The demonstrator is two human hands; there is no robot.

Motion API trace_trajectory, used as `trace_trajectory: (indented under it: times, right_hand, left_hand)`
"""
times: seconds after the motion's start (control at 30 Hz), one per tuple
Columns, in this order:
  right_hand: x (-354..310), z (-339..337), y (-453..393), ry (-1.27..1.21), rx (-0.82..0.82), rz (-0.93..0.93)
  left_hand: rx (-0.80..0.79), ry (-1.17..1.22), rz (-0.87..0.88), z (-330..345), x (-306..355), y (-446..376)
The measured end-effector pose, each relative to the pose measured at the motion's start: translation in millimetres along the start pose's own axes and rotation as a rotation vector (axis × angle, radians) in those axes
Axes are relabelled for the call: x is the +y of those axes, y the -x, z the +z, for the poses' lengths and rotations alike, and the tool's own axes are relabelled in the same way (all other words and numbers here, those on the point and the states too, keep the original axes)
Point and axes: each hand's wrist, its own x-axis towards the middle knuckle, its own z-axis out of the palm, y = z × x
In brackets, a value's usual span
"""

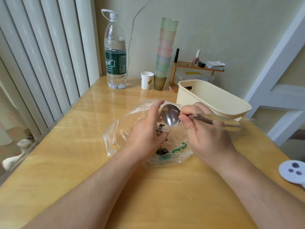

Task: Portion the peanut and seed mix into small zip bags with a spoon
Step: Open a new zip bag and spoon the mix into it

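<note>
Now the right hand (pixel 206 129) grips the empty spoon (pixel 170 115), bowl pointing left, just above the small bag (pixel 162 129) pinched by the left hand (pixel 145 129).

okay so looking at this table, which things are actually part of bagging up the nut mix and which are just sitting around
In use: spoon in right hand; small zip bag in left hand; big plastic bag of mix.
Lying about: water bottle, paper cup, stacked cups, cream bin.
</note>
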Motion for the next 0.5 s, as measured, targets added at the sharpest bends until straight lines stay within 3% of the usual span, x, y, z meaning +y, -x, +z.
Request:
trace_trajectory:
  times: [0.17,0.37,0.5]
  right_hand:
    - [1,1,0,-0.020,0.062,-0.033]
    - [7,2,4,-0.090,0.094,0.008]
    - [8,4,5,-0.249,0.024,0.110]
  left_hand:
    - [-0.054,0.047,0.064,-8,-7,1]
    - [-0.047,-0.132,-0.098,-19,-16,4]
    - [-0.094,-0.116,-0.119,-17,-11,6]
